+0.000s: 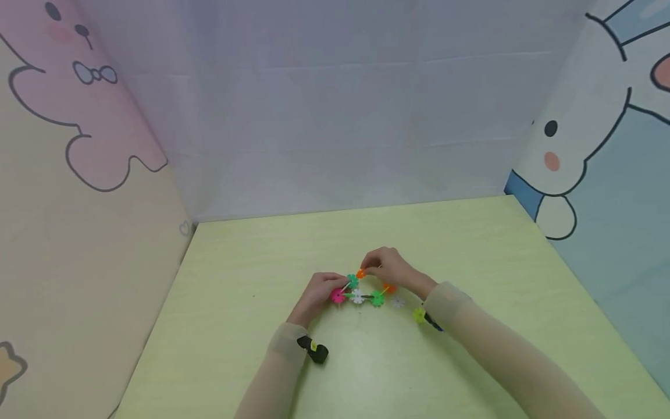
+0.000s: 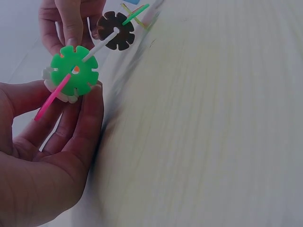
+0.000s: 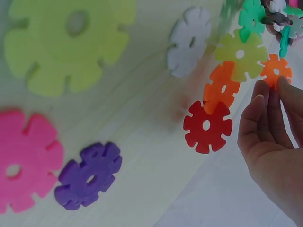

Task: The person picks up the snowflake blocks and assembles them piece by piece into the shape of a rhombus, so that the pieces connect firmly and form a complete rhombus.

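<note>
A chain of interlocking snowflake discs lies between the two hands. My left hand (image 1: 317, 294) holds its left end, its fingers around a green disc (image 2: 75, 71), with a white disc behind and a pink disc (image 2: 51, 98) slotted in. A brown disc (image 2: 112, 32) sits further along. My right hand (image 1: 391, 269) pinches an orange disc (image 3: 276, 71) between thumb and fingers, close against the teal disc (image 1: 353, 281); I cannot tell whether they are joined. A yellow disc (image 3: 244, 54), another orange disc (image 3: 220, 85) and a red disc (image 3: 207, 127) form the chain's right end.
Several separate discs lie right of the chain: a whitish one (image 3: 190, 40), a yellow-green one (image 3: 33, 56), a purple one (image 3: 90, 176) and a pink one (image 3: 35, 163). The pale yellow table (image 1: 220, 326) is bounded by a back wall (image 1: 335, 116) and printed side walls.
</note>
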Demonstrator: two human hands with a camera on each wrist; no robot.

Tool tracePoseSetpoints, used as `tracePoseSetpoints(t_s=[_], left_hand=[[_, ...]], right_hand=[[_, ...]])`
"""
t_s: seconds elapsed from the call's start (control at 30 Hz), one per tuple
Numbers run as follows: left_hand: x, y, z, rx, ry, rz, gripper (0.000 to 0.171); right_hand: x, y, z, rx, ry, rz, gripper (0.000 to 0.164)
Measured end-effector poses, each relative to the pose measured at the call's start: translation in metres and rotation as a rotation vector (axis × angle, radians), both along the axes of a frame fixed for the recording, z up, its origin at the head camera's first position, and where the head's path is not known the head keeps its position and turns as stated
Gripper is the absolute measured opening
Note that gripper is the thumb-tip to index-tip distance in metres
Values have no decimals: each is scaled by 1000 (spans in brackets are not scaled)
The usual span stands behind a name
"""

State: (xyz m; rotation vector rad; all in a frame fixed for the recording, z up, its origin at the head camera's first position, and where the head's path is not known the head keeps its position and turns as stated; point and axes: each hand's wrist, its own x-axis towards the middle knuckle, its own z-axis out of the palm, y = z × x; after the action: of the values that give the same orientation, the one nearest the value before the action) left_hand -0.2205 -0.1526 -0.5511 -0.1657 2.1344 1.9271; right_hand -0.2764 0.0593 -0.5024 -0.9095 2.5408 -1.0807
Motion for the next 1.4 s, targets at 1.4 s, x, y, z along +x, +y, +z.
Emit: tracePoseSetpoints(t_s=[1.4], left_hand=[[9, 6, 4, 83, -33, 97, 21]], right_hand=[[10, -1, -6, -46, 76, 45, 8]])
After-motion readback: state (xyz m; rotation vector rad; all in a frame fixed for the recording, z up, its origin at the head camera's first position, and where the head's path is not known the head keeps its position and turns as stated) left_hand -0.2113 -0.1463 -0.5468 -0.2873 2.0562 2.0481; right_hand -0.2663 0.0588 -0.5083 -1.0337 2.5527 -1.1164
